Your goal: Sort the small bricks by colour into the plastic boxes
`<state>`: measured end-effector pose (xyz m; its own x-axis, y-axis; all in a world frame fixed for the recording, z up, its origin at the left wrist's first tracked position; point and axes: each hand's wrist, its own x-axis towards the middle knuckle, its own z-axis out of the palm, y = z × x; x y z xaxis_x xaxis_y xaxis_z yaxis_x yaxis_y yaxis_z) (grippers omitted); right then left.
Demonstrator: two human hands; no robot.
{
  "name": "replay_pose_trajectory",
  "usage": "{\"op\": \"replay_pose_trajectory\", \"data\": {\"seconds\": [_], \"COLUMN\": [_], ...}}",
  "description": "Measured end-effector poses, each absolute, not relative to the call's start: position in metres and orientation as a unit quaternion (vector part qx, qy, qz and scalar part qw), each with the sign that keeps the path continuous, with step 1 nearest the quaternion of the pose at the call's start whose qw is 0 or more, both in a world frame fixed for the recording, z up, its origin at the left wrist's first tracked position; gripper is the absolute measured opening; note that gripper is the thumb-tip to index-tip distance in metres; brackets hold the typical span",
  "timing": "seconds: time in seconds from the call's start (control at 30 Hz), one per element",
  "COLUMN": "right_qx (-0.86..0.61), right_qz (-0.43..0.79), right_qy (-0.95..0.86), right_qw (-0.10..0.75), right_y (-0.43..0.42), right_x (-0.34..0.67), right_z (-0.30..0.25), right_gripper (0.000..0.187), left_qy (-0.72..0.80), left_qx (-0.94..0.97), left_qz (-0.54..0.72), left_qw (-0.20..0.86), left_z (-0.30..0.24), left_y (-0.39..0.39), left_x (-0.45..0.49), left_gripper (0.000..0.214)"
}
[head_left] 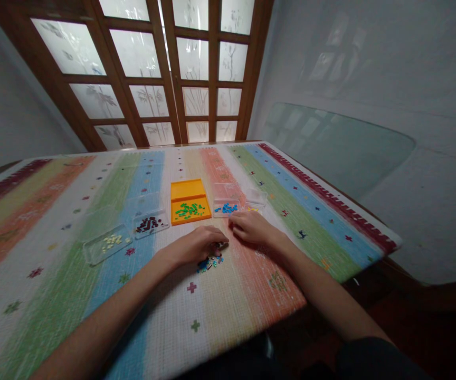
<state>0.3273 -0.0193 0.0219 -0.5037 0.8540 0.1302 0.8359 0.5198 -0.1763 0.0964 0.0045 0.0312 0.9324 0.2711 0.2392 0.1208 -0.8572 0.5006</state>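
Note:
My left hand is curled, fingertips bent down at a small mixed pile of pieces on the tablecloth. Whatever its fingers hold is hidden. My right hand rests on the cloth with fingers bent together, just in front of a clear box of blue pieces; what it holds, if anything, cannot be made out. Behind the right knuckles, a clear box with yellow pieces is partly covered. Between and beyond the hands lies an open orange box with small green pieces.
Left of the orange box stand a clear box of dark brown pieces and a clear box of pale yellow pieces. A striped cloth covers the table. Its near edge runs below my forearms. A paned door stands behind.

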Motion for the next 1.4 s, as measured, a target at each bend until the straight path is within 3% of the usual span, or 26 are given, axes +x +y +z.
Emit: {"op": "replay_pose_trajectory", "data": {"seconds": [0.47, 0.63, 0.83, 1.2, 1.4], "right_qx": [-0.489, -0.491, -0.498, -0.495, -0.5], "right_qz": [0.053, 0.043, 0.034, 0.026, 0.026], "right_qy": [-0.865, -0.865, -0.863, -0.865, -0.863], "right_qw": [0.096, 0.09, 0.082, 0.07, 0.058], "right_y": [-0.022, -0.021, -0.021, -0.022, -0.023], "right_x": [0.327, 0.326, 0.326, 0.326, 0.323], "right_z": [0.026, 0.026, 0.026, 0.028, 0.032], "right_gripper": [0.016, 0.017, 0.019, 0.019, 0.02], "left_qy": [0.107, 0.131, 0.136, 0.213, 0.225], "left_qx": [0.95, 0.956, 0.965, 0.976, 0.973], "left_qz": [0.169, 0.153, 0.12, 0.028, 0.038], "left_qw": [0.241, 0.214, 0.191, 0.041, 0.022], "left_z": [0.031, 0.028, 0.029, 0.021, 0.024], "left_y": [0.0, -0.003, -0.008, -0.017, -0.017], "left_x": [0.102, 0.105, 0.109, 0.116, 0.115], "left_gripper": [0.033, 0.02, 0.022, 0.025, 0.023]}}
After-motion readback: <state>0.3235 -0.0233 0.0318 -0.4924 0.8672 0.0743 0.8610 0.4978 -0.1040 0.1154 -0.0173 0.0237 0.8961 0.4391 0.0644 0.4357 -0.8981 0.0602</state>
